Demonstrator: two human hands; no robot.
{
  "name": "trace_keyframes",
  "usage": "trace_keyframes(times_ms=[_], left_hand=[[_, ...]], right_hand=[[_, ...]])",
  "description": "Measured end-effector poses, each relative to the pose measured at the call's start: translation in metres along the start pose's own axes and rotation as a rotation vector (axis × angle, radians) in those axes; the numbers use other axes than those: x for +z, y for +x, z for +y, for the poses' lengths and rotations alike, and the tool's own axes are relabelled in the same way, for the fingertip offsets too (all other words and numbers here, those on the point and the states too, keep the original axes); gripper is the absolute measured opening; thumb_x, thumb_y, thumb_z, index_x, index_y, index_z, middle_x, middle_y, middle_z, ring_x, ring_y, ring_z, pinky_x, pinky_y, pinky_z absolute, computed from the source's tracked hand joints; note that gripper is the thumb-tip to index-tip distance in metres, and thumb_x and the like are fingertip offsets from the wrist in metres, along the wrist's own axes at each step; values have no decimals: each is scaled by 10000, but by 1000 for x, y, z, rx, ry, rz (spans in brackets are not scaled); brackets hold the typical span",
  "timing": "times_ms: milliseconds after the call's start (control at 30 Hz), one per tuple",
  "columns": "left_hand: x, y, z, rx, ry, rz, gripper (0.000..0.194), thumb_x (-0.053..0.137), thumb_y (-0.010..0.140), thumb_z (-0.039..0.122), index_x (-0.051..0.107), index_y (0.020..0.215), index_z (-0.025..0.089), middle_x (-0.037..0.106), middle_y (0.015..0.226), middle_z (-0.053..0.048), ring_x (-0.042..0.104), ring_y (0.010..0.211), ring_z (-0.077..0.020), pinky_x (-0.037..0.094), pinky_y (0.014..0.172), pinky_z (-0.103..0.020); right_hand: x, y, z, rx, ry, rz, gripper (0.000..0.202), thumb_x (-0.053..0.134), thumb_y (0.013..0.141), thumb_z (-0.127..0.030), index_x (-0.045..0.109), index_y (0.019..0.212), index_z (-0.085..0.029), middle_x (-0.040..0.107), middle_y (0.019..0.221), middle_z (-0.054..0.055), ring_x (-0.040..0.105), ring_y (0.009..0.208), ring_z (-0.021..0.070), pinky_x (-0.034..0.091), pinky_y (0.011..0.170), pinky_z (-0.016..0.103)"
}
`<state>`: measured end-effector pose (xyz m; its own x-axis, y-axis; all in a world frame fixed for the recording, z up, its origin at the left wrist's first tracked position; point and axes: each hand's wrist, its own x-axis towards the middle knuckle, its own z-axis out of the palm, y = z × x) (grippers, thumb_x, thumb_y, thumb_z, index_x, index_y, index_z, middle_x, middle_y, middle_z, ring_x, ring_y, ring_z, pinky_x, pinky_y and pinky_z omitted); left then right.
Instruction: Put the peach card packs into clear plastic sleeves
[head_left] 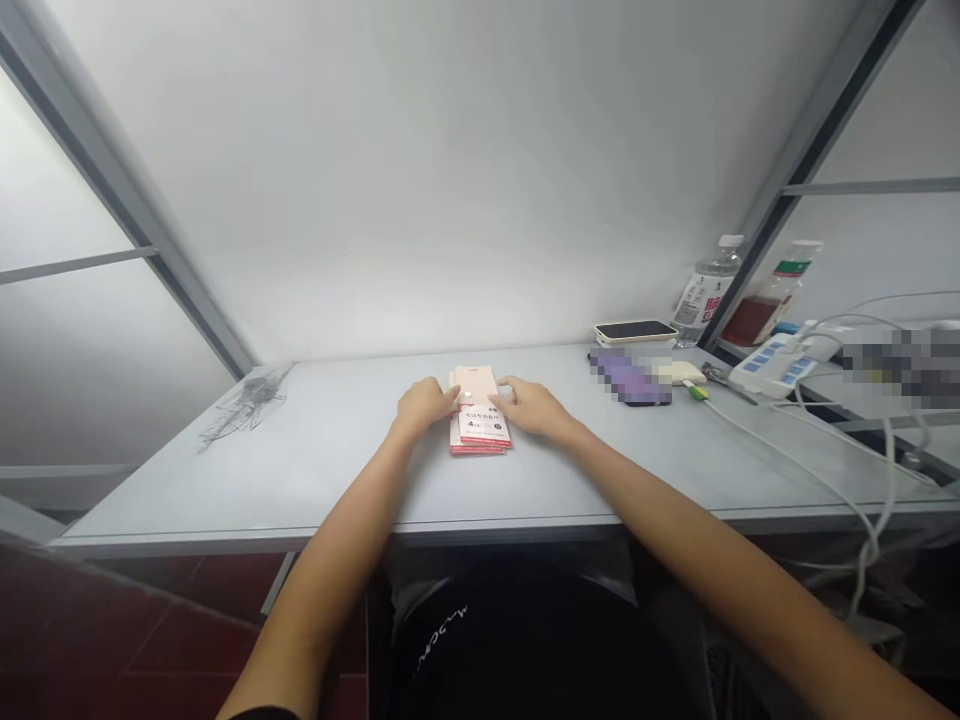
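Observation:
A small stack of flat white, pink and red packets [484, 424] with printed lettering lies on the white desk [315, 480], its layers slightly fanned out. My left hand [426, 402] is at the stack's left edge, fingers closed on it, with the thumb near the upper packet. On the other side my right hand [534, 406] grips the right edge between thumb and fingers. Both hands rest low over the desk, and parts of the packets' edges are hidden under the fingertips.
Crumpled dark, thin material [251, 400] lies at the far left. On the right are a stacked phone [636, 332], a purple item [630, 378], a clear bottle [707, 295], a bottle with red liquid [769, 300], a power strip [776, 364] and white cables [787, 460].

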<state>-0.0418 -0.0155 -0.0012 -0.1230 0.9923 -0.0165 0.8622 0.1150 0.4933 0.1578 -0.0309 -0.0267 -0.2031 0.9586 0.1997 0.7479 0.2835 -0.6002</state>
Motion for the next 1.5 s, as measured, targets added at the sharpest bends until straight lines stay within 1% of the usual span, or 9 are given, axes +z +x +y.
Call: trace_keyframes(times_ms=[233,433,600,700,800,1067,1167,1333,1500], left_hand=[[-13,0,-3,268,-346,56,424,472,755,578,483,580,192,552,537,-6,445,421,-110,300,465,-246],[1,-14,12,466,-262,51,421,458,782,514,419,519,187,502,524,2,429,504,-115,274,491,-243],[7,-17,16,180,-104,108,442,517,684,643,462,655,205,593,644,-45,542,621,-190,303,526,-260],[8,-14,11,65,-21,31,490,593,587,668,475,707,208,633,724,-80,587,713,-242,326,555,-271],[9,-10,6,68,6,-41,414,599,623,601,479,631,205,636,702,-81,593,705,-241,327,557,-278],[7,-5,6,185,-261,42,334,587,692,491,482,573,197,602,599,-26,492,534,-140,285,495,-247],[5,-8,9,260,-327,100,348,532,739,508,480,595,195,596,614,-17,483,534,-130,287,487,-243],[8,-15,16,388,-429,132,403,497,753,557,467,596,187,533,570,5,441,521,-113,284,486,-238],[13,-24,20,468,-334,134,399,452,786,568,476,656,192,540,607,6,455,548,-118,289,513,-245]], right_hand=[[-11,-2,-6,-55,180,54,331,465,828,-470,639,907,-200,633,705,12,551,637,146,379,592,251],[-11,-8,-16,-191,245,-23,344,453,820,-461,626,718,-182,576,592,-9,485,545,123,341,533,240],[-9,-8,-19,-214,205,-17,316,450,827,-438,635,758,-193,590,606,-11,483,548,120,337,541,239],[-10,-6,-16,-174,169,19,298,454,828,-431,638,790,-199,618,648,-2,510,583,128,346,559,241],[-11,-4,-13,-132,125,11,295,461,823,-425,630,752,-194,635,684,12,528,602,135,343,554,246],[-10,-3,-8,80,91,50,318,497,804,-486,619,813,-193,651,695,38,539,552,135,361,528,249],[-11,-1,-5,227,257,59,427,505,772,-584,612,837,-175,666,700,63,529,474,129,384,491,261],[-13,2,-11,241,817,-166,446,596,728,-569,656,788,-131,696,810,118,588,531,147,443,474,260],[-11,1,-20,184,1029,-46,269,718,676,-348,678,835,-135,705,880,99,652,746,211,513,644,297]])
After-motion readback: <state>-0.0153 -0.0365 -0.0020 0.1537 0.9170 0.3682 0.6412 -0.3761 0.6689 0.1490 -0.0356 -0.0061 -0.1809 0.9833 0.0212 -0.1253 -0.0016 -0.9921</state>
